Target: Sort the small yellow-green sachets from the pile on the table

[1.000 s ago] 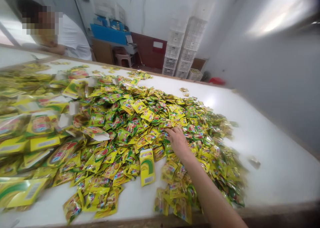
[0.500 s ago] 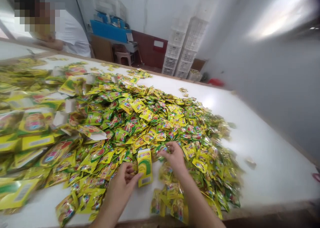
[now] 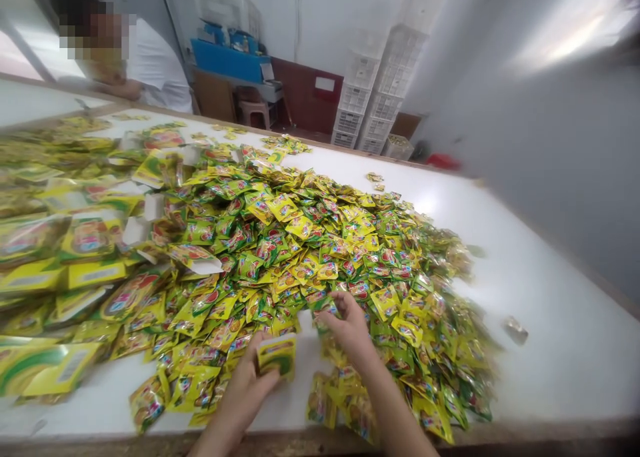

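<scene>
A big heap of small yellow-green sachets covers the white table. My left hand is closed round a small yellow carton, lifted just off the table near the front edge, its white end flap up. My right hand is beside it at the heap's near edge, fingers pinched on a sachet close to the carton's open end.
Yellow cartons, flat and folded, are piled at the left. Another person in a white shirt stands at the far left corner. White crates are stacked by the back wall. One loose sachet lies at the right.
My left hand came in, took the yellow carton and raised it off the table. My right hand drew back from the heap with a sachet toward the carton.
</scene>
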A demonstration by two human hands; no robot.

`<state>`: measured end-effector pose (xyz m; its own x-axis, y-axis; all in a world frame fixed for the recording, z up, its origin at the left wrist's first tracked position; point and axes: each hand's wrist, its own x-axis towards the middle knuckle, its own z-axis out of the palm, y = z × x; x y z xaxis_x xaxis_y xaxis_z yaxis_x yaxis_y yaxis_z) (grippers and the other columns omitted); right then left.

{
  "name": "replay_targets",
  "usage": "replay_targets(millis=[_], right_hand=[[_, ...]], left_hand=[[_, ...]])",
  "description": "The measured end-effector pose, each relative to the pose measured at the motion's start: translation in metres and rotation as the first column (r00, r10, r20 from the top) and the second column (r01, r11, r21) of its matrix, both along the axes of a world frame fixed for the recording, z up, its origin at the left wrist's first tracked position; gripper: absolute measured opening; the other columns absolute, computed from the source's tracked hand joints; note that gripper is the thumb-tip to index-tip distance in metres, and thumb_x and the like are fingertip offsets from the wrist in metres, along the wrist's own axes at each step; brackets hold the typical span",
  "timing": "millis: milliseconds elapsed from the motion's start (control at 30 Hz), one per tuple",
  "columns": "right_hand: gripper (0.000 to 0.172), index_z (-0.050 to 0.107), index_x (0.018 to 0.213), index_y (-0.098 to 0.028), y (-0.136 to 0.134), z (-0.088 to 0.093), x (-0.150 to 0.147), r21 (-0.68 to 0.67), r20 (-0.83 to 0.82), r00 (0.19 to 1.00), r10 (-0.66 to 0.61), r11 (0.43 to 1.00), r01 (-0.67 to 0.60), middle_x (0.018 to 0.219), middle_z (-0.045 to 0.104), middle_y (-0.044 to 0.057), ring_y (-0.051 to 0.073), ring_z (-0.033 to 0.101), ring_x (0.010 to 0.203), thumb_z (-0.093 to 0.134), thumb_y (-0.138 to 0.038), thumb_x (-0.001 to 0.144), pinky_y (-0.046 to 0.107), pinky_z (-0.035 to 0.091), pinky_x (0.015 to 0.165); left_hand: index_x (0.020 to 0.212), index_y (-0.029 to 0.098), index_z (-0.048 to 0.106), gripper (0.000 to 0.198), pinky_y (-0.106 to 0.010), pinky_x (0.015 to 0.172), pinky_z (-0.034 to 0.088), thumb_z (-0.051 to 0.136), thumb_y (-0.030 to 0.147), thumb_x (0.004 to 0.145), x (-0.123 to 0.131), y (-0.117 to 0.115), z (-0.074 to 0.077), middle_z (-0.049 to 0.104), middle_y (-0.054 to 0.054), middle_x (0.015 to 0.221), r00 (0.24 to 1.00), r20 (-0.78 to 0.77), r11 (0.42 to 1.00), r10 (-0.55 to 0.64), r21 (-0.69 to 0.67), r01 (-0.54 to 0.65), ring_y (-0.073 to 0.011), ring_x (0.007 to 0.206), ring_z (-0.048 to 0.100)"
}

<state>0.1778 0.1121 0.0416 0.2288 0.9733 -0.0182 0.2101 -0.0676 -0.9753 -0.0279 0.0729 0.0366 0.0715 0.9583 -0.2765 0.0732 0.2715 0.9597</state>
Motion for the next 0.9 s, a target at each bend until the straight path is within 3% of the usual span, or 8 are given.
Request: replay_targets(millis=[133,233,367,500,633,733,800,900], right_hand=[[0.019,0.064,0.092,-0.018,-0.016,0.038,-0.002,0.028,-0.241,0.969,0.05,0.999,-0.045,0.085,0.064,0.003,0.019,0.058,0.078,0.066,-0.035,0.083,0.029,0.047,0.071],[0.017,0.064,0.092,-0.019,-0.024,0.054,-0.01,0.091,-0.248,0.968,0.048,0.995,-0.027,0.085,0.064,0.003,0.018,0.058,0.081,0.065,-0.035,0.086,0.028,0.048,0.073],[0.017,0.064,0.091,-0.019,-0.026,0.051,-0.017,0.076,-0.272,0.961,0.054,0.996,-0.035,0.083,0.064,0.002,0.017,0.058,0.077,0.064,-0.036,0.087,0.027,0.049,0.07],[0.025,0.065,0.099,-0.021,-0.028,0.044,-0.014,0.01,-0.37,0.929,0.034,0.999,-0.033,0.085,0.065,0.002,0.018,0.061,0.075,0.072,-0.034,0.08,0.028,0.052,0.067],[0.05,0.059,0.121,-0.024,-0.029,0.044,-0.003,-0.047,-0.516,0.856,-0.02,0.999,-0.006,0.096,0.068,0.002,0.018,0.065,0.079,0.077,-0.03,0.074,0.03,0.054,0.072],[0.042,0.063,0.113,-0.019,-0.027,0.042,0.008,-0.062,-0.593,0.805,0.023,0.995,-0.074,0.093,0.07,0.005,0.019,0.065,0.076,0.077,-0.031,0.075,0.032,0.054,0.072],[0.032,0.065,0.102,-0.017,-0.026,0.042,0.015,-0.061,-0.603,0.796,0.048,0.992,-0.106,0.088,0.07,0.005,0.019,0.065,0.074,0.077,-0.03,0.075,0.031,0.053,0.07],[0.025,0.061,0.096,-0.021,-0.025,0.049,0.017,-0.015,-0.553,0.833,0.024,0.999,-0.038,0.087,0.068,0.002,0.018,0.063,0.074,0.076,-0.027,0.076,0.03,0.053,0.068]], left_hand=[[0.129,0.024,0.059,0.054,-0.037,0.099,0.044,0.052,0.017,0.076,0.003,-0.001,0.003,0.07,-0.006,0.115,0.941,-0.243,0.944,-0.234,0.176,0.28,-0.025,0.11,0.062],[0.127,0.026,0.062,0.049,-0.039,0.097,0.045,0.05,0.016,0.081,0.011,0.001,0.006,0.07,-0.006,0.114,0.867,-0.402,0.901,-0.294,0.187,0.392,-0.0256,0.108,0.062],[0.129,0.027,0.06,0.061,-0.038,0.09,0.046,0.051,0.006,0.072,0.022,-0.003,0.006,0.067,-0.007,0.11,0.808,-0.512,0.848,-0.291,0.254,0.466,-0.0251,0.102,0.059],[0.134,0.028,0.054,0.075,-0.04,0.087,0.044,0.053,0.003,0.064,0.034,-0.012,-0.001,0.064,-0.006,0.102,0.747,-0.53,0.791,-0.401,0.211,0.575,-0.0266,0.1,0.056],[0.131,0.024,0.051,0.065,-0.044,0.098,0.039,0.056,0.007,0.069,0.038,-0.017,-0.003,0.058,-0.009,0.12,0.77,-0.495,0.816,-0.403,0.188,0.547,-0.0296,0.116,0.05],[0.131,0.023,0.046,0.056,-0.043,0.103,0.037,0.06,0.021,0.077,0.033,-0.016,0.004,0.054,-0.011,0.128,0.811,-0.441,0.864,-0.384,0.136,0.484,-0.0299,0.123,0.046],[0.122,0.021,0.047,0.052,-0.041,0.097,0.042,0.066,0.033,0.075,0.029,-0.013,0.011,0.058,-0.011,0.121,0.812,-0.434,0.89,-0.389,0.051,0.454,-0.0305,0.116,0.053],[0.113,0.021,0.047,0.054,-0.036,0.077,0.046,0.069,0.045,0.07,0.029,-0.008,0.021,0.068,-0.008,0.098,0.726,-0.6,0.931,-0.336,-0.096,0.351,-0.032,0.096,0.064]])
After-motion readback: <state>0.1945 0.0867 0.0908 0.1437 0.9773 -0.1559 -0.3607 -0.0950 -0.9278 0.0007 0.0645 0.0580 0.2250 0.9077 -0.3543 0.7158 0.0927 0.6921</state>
